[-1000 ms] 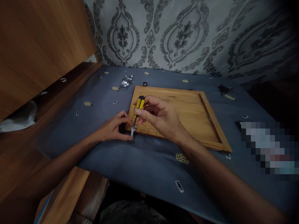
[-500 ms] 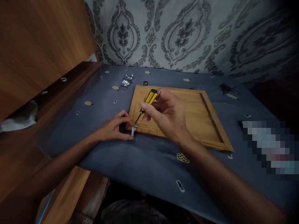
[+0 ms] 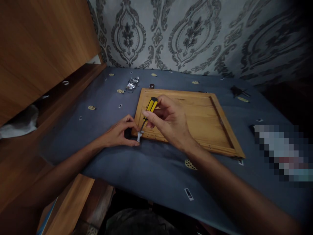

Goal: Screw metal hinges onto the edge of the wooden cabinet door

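Yellow screwdriver [image 3: 152, 105] tilts less than before.

A panel [image 3: 202, 114] lies on the cloth-covered surface [image 3: 146, 169], the wall [image 3: 157, 55] behind, a cabinet [image 3: 49, 42] to the left. At the panel's near-left corner, a metal fitting [image 3: 139, 137] sits between the left grip's [image 3: 121, 133] thumb and fingers. The right grip [image 3: 171, 122] is over the panel with a screwdriver [image 3: 152, 105], tip at the fitting. Small parts [image 3: 132, 84] lie beyond the panel's far-left corner; pliers [image 3: 238, 91], right of its far-right corner.
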{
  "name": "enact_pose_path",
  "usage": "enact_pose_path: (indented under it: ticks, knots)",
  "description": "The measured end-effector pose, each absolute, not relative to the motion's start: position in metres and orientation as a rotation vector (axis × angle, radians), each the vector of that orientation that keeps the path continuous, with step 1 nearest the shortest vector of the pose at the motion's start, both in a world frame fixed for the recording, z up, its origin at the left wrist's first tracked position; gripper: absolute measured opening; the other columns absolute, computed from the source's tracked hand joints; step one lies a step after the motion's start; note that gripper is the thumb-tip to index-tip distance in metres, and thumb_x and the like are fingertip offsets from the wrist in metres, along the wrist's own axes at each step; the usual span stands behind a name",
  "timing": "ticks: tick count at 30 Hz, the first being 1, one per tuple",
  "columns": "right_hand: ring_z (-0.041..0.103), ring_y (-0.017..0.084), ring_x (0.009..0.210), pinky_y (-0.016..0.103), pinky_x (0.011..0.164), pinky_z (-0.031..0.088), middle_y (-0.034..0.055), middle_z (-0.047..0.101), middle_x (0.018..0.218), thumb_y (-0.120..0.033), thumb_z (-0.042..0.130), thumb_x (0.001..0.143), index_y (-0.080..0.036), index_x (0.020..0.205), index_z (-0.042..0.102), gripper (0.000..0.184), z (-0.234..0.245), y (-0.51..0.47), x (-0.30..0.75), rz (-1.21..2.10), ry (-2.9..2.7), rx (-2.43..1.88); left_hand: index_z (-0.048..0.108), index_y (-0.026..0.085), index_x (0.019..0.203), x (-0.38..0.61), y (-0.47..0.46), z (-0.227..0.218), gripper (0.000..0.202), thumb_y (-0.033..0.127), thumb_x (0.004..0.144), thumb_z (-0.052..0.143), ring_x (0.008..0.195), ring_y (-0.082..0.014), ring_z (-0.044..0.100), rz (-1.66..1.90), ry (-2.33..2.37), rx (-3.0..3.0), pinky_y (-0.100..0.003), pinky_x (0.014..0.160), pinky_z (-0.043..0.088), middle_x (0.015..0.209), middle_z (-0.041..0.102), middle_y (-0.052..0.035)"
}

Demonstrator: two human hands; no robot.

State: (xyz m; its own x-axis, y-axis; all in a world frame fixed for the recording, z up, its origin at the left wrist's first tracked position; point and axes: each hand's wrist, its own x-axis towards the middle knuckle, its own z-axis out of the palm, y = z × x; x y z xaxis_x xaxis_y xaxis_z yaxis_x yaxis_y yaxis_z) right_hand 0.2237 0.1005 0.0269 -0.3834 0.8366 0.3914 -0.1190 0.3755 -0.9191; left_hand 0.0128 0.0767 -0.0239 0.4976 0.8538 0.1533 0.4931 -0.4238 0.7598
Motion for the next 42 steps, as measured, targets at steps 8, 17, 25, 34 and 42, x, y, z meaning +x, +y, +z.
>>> enact_pose_path:
  ticks: [8,17,25,34,42]
  knots:
    - [0.06,0.012,0.051,0.027,0.047,0.048,-0.0058,0.058,0.069,-0.053,0.079,0.079,-0.026,0.08,0.048,0.042,0.0271,0.1013,0.2246,1.209,-1.661,-0.655,0.067,0.023,0.099,0.0129,0.0765,-0.0222,0.037,0.046,0.074,0.083,0.107,-0.0227,0.051,0.697,1.09,2.082,-0.043,0.101,0.044,0.108,0.05,-0.0038]
    - [0.061,0.012,0.058,0.028,0.053,0.049,-0.0039,0.059,0.067,-0.055,0.074,0.085,-0.022,0.077,0.056,0.038,0.0302,0.1039,0.2288,1.196,-1.776,-0.574,0.068,0.024,0.1,0.0124,0.0764,-0.0235,0.038,0.046,0.073,0.083,0.105,-0.0222,0.051,0.712,1.09,2.085,-0.042,0.099,0.046,0.106,0.049,-0.0032]
    - [0.062,0.014,0.057,0.029,0.053,0.049,-0.0048,0.059,0.065,-0.052,0.077,0.082,-0.023,0.079,0.054,0.037,0.0277,0.1047,0.2275,1.189,-1.759,-0.63,0.068,0.023,0.098,0.0133,0.0763,-0.024,0.036,0.044,0.073,0.084,0.111,-0.0237,0.052,0.719,1.082,2.082,-0.045,0.105,0.043,0.112,0.052,-0.0046]
    - [0.053,0.011,0.056,0.026,0.05,0.044,-0.0042,0.055,0.067,-0.053,0.078,0.08,-0.023,0.075,0.054,0.038,0.0277,0.1012,0.2267,1.067,-1.781,-0.658,0.067,0.023,0.098,0.0129,0.077,-0.024,0.038,0.047,0.074,0.083,0.106,-0.0227,0.052,0.718,1.084,2.098,-0.042,0.099,0.045,0.109,0.051,-0.0042]
    - [0.054,0.011,0.057,0.027,0.048,0.048,-0.0034,0.056,0.074,-0.052,0.078,0.081,-0.025,0.081,0.053,0.037,0.034,0.1024,0.2273,1.032,-1.571,-0.69,0.066,0.022,0.097,0.0134,0.0761,-0.0228,0.041,0.049,0.072,0.084,0.097,-0.0194,0.05,0.709,1.105,2.078,-0.035,0.089,0.045,0.103,0.048,-0.0026]
